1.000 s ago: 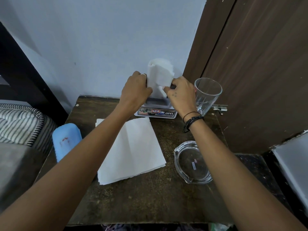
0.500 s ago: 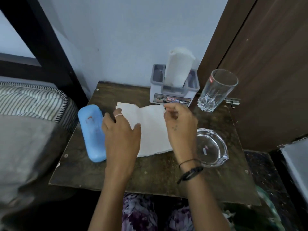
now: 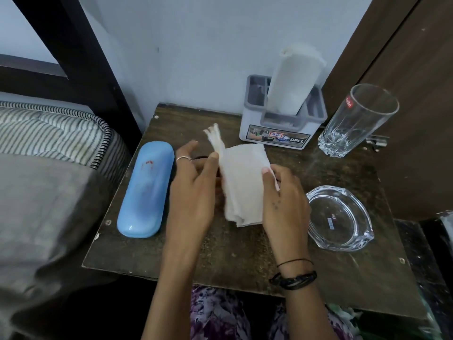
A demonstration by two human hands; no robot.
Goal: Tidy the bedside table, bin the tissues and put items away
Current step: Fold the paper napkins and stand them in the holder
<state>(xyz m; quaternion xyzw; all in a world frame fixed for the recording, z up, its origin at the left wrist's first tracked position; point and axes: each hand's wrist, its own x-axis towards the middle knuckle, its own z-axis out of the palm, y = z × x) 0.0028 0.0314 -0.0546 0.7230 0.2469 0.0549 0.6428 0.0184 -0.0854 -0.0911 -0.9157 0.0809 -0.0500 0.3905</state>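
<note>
Blue case (image 3: 145, 190): lies on the left part of the bedside table (image 3: 245, 253), long axis running near to far, just left of the left hand and apart from it.
Left hand (image 3: 193, 190): thumb pressed against the left edge of the tissue stack (image 3: 241, 182); the other fingers are spread and only slightly bent, and whether they reach under the stack cannot be told.
Tissue stack: at the middle of the table, between the two hands, partly folded; its long axis runs near to far, with a frayed corner sticking up at the far left end. Whether its near end rests on the table cannot be told.
Right hand (image 3: 284, 200): fingers curled onto the right edge of the stack, thumb side pinching it, so this hand has hold of the tissue.
Holder (image 3: 282, 128): grey box with a printed label at the far edge of the table, just beyond the stack; a white tissue roll (image 3: 291, 82) stands upright in it.
Glass (image 3: 358, 121): far right, beside the holder.
Glass ashtray (image 3: 339, 219): near right, just right of the right hand.
Deciding relation: the stack lies directly between both hands, equally near to each, and the holder lies straight beyond it.
Judged step: gathering the loose tissues into one bundle for removal or stowing.
</note>
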